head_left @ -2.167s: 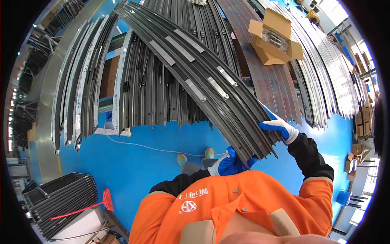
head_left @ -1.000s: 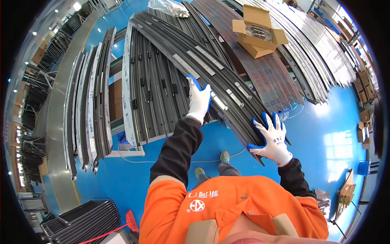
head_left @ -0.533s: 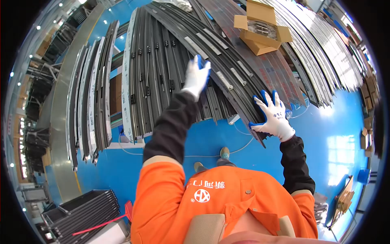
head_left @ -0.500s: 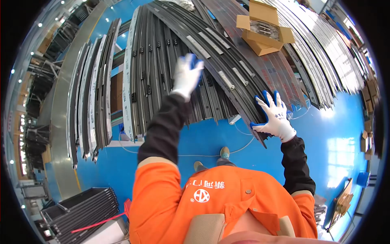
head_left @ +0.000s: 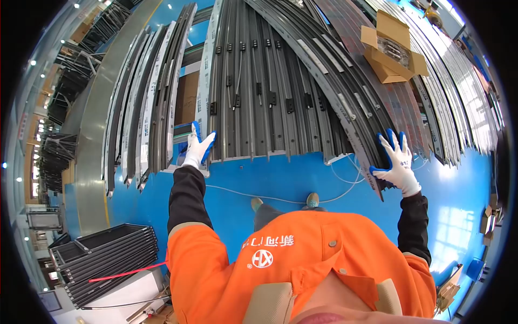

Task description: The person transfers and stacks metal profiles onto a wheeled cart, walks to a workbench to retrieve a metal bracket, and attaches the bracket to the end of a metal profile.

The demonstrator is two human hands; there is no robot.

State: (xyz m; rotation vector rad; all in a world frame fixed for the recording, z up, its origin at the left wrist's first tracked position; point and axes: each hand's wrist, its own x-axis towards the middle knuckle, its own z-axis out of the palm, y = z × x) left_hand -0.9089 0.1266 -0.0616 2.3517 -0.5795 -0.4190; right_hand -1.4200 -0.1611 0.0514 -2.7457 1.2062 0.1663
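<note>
My left hand (head_left: 198, 146), in a white and blue glove, has its fingers spread at the near end of a white-labelled strip (head_left: 204, 86), left of the dark profiles (head_left: 248, 108). My right hand (head_left: 398, 162), gloved alike, rests with spread fingers on the near end of a slanting bundle of dark profiles (head_left: 345, 81). Light metal plates (head_left: 312, 56) lie on that bundle. Black hinge-like fittings (head_left: 259, 89) sit on the profiles between my hands. Whether my left fingers press on the strip is hard to tell.
An open cardboard box (head_left: 391, 51) holding wrapped parts stands on reddish-brown profiles at the upper right. More long profiles (head_left: 156, 97) lie left. Stacked dark frames (head_left: 105, 259) and a red-handled tool (head_left: 127, 271) are at the lower left. A thin hose (head_left: 253, 195) crosses the blue floor.
My left hand has left the slanting bundle and moved left and nearer, to the labelled strip. My right hand stays at the bundle's near end. The view has shifted left.
</note>
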